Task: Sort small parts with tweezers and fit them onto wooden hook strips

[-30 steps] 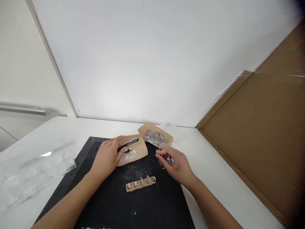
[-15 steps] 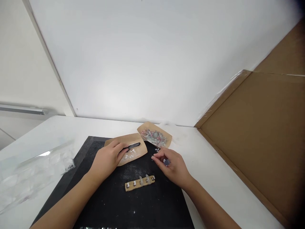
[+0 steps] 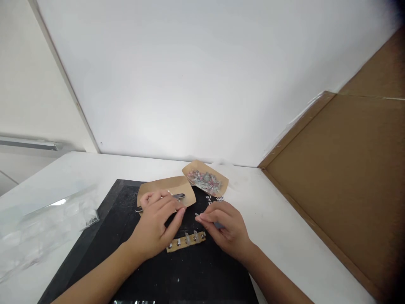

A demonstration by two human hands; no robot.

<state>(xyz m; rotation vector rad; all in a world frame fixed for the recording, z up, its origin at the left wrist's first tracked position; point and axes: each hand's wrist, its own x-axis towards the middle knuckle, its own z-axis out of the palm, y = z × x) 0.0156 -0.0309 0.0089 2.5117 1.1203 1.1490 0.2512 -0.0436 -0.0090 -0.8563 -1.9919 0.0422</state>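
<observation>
Your right hand (image 3: pixel 226 228) pinches a small pale piece (image 3: pixel 197 215) between thumb and fingers, above the black board (image 3: pixel 196 274). Your left hand (image 3: pixel 156 226) is half-curled opposite; cannot tell whether it grips the slim dark tool (image 3: pixel 179 196) behind its fingers. Five-post strip (image 3: pixel 186 242) between hands, nearer you; near tray (image 3: pixel 172 183) beyond; far tray (image 3: pixel 224 182) holds translucent bits (image 3: pixel 205 181).

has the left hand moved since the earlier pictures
Yes: judged against the tan strip, the left hand has shifted rightward and nearer the wearer.
</observation>
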